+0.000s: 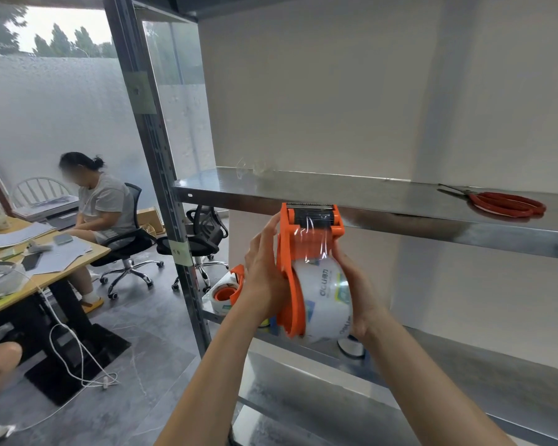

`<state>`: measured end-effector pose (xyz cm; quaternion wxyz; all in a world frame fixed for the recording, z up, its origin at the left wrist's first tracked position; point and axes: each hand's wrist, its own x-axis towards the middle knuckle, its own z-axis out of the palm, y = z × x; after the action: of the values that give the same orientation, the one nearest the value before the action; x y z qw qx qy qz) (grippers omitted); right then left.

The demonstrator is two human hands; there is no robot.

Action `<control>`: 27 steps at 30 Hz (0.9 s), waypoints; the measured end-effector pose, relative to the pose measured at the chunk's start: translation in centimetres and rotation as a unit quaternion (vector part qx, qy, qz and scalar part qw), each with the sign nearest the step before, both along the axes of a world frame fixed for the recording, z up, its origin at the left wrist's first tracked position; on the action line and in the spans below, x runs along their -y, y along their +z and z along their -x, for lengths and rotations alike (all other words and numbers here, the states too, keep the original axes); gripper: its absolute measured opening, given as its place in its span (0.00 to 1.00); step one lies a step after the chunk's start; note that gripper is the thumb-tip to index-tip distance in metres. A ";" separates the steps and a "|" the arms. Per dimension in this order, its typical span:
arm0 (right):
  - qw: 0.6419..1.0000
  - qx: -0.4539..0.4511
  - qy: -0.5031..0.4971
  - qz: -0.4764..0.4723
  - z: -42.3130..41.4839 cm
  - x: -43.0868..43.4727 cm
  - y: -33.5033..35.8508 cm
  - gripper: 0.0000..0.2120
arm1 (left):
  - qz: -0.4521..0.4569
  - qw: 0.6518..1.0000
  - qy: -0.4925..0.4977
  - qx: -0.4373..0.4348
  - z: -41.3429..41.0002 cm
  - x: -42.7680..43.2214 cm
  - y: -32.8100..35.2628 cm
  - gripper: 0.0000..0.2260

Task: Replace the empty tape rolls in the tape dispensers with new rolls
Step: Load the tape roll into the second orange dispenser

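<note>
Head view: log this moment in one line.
left hand: flat on orange dispenser | right hand: grips tape roll in it | tape: fed to cutter | second dispenser: on lower shelf

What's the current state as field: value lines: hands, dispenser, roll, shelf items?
left hand: pressed flat against the side of the orange dispenser, fingers fairly straight
right hand: curled round the tape roll seated in that dispenser
clear tape strip: runs from the roll up towards the toothed cutter
second dispenser: on the lower shelf, left of the hands, holds a roll
red scissors: lying on the upper shelf, right side
</note>
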<state>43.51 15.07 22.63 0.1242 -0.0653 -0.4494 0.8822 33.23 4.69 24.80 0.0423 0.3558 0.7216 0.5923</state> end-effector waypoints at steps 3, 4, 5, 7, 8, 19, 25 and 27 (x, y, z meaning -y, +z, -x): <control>0.999 0.014 -0.035 0.037 0.2 0.4 0.4 0.32 | 0.049 0.998 -0.013 -0.047 0.5 0.6 -0.9 0.38; 0.998 0.025 -0.039 0.038 0.3 0.0 -0.1 0.31 | 0.059 0.997 -0.022 -0.036 0.8 0.9 -1.3 0.41; 0.998 0.024 -0.036 0.035 0.4 0.1 -0.1 0.25 | 0.052 0.998 -0.037 -0.022 0.9 1.1 -1.6 0.41; 0.999 0.005 -0.029 0.020 0.8 -0.1 -0.4 0.25 | -0.003 0.997 -0.076 -0.008 0.7 1.8 -1.6 0.35; 0.999 -0.010 -0.027 0.023 1.0 -0.5 -0.7 0.31 | -0.046 0.995 -0.093 0.005 0.6 2.1 -1.6 0.30; 0.995 -0.021 -0.085 -0.042 2.4 -1.3 1.1 0.30 | -0.066 0.963 -0.240 0.105 0.0 2.2 -1.1 0.45; 0.982 -0.060 -0.046 -0.175 1.4 -1.5 2.0 0.21 | -0.209 0.858 -0.364 0.296 2.3 3.0 -1.9 0.42; 0.971 -0.074 -0.039 -0.223 1.3 -1.4 2.4 0.22 | -0.230 0.843 -0.370 0.316 2.6 3.0 -2.0 0.41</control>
<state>42.17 16.44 25.04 0.2032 0.0116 -0.6214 0.7566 30.68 1.67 22.85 0.4012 0.3897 0.3272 0.7617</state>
